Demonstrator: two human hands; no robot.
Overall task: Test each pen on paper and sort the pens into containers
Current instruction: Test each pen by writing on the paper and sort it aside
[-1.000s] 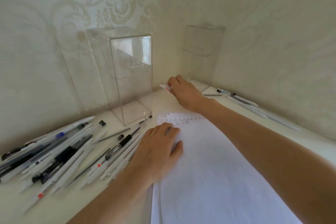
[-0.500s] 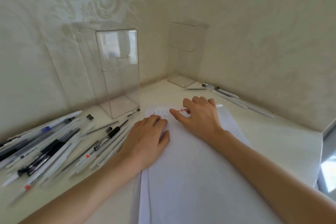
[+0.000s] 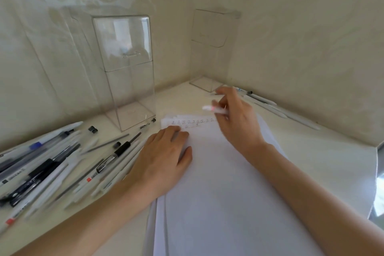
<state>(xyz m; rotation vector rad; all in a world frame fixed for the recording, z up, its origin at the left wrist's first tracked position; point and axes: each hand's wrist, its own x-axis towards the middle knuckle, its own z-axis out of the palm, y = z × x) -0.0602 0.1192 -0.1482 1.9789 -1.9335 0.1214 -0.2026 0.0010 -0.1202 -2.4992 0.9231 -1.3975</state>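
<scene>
My right hand [image 3: 236,118] holds a white pen with a red mark [image 3: 214,109] just above the top right of the paper stack [image 3: 218,183]; the pen is blurred. My left hand [image 3: 164,158] lies flat on the paper's left edge, fingers straight. Small written test marks [image 3: 191,122] run along the top of the sheet. A pile of several pens [image 3: 52,166], white, black and clear, lies left of the paper. Two tall clear containers stand at the back: one left [image 3: 126,72], one in the corner [image 3: 209,52].
A few white pens [image 3: 270,106] lie along the right wall beyond my right hand. Patterned walls close in the desk at the back and right. The desk's right edge [image 3: 374,183] drops off at the far right.
My right hand came back from near the corner container with the white pen to the paper's top, and now lifts slightly to the right. The left hand stays flat on the paper.
</scene>
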